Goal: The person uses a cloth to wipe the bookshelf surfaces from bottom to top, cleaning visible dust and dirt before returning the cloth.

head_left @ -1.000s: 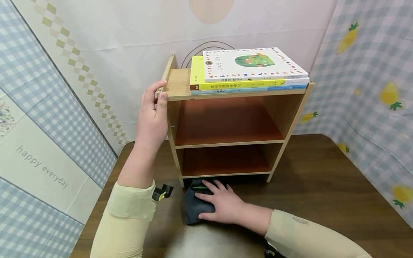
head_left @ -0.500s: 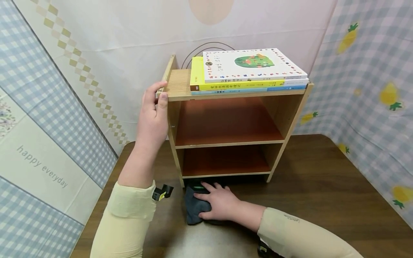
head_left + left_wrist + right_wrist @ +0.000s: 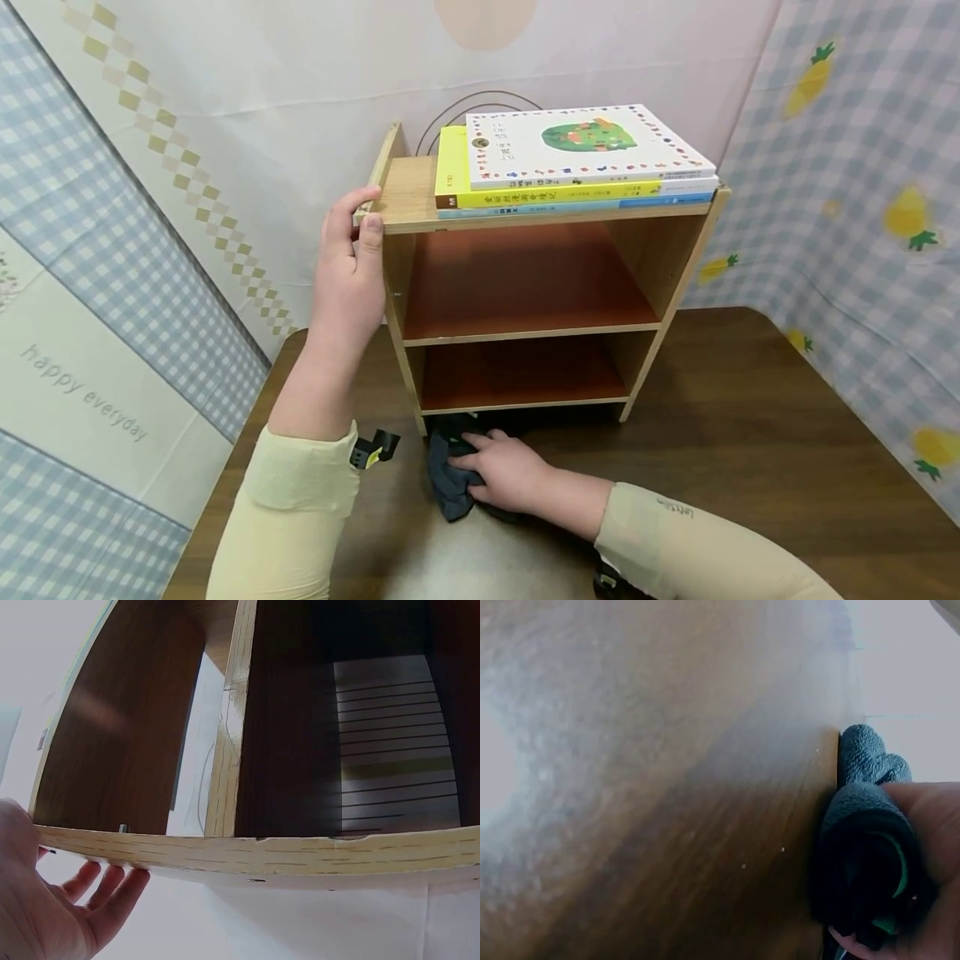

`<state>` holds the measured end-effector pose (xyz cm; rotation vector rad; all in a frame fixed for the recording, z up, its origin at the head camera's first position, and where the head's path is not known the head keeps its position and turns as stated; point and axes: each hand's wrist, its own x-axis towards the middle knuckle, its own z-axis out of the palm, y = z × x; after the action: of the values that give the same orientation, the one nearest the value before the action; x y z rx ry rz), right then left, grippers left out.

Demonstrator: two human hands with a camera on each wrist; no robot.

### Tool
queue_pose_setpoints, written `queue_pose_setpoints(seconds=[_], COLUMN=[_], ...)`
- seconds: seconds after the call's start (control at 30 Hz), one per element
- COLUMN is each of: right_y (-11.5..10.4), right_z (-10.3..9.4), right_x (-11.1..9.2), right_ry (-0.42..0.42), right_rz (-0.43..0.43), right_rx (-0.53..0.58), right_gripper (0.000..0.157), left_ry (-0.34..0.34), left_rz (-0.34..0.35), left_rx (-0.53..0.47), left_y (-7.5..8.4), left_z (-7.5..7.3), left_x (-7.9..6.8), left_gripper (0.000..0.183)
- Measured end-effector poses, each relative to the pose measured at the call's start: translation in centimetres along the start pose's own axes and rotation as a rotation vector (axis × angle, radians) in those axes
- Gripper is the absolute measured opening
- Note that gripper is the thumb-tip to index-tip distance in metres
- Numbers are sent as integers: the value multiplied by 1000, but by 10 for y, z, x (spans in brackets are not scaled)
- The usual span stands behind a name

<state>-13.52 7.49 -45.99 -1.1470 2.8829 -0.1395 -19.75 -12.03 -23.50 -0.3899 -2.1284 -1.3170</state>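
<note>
A small wooden shelf [image 3: 528,333] with reddish-brown boards stands on the table. My left hand [image 3: 347,287] holds its upper left corner, thumb on the front edge; in the left wrist view the fingers [image 3: 112,900] lie along the outside of the side panel. A dark grey cloth [image 3: 447,482] with a bit of green lies on the table at the shelf's lower front left. My right hand [image 3: 517,477] grips it with bent fingers. The right wrist view shows the fuzzy cloth [image 3: 864,754] bunched in a fold beside the palm.
Several books [image 3: 585,154] lie stacked on the shelf's top board, a white one uppermost. The brown wooden table [image 3: 750,400] extends to both sides. Patterned curtains [image 3: 855,208] close in the back and sides.
My right hand's spread fingers have drawn in, and the cloth under them has bunched up and narrowed. The left hand keeps its hold on the shelf corner.
</note>
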Motion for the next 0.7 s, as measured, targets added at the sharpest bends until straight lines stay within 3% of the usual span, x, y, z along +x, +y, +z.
queue_pose_setpoints(seconds=[0.7], right_y=[4], right_z=[-3], right_x=[-11], right_ry=[58], right_rz=[-88], right_rx=[156], right_gripper=[36], left_ry=[5], left_rz=[3], left_rx=[11], left_y=[1], left_z=[0], left_x=[0], left_gripper=[40])
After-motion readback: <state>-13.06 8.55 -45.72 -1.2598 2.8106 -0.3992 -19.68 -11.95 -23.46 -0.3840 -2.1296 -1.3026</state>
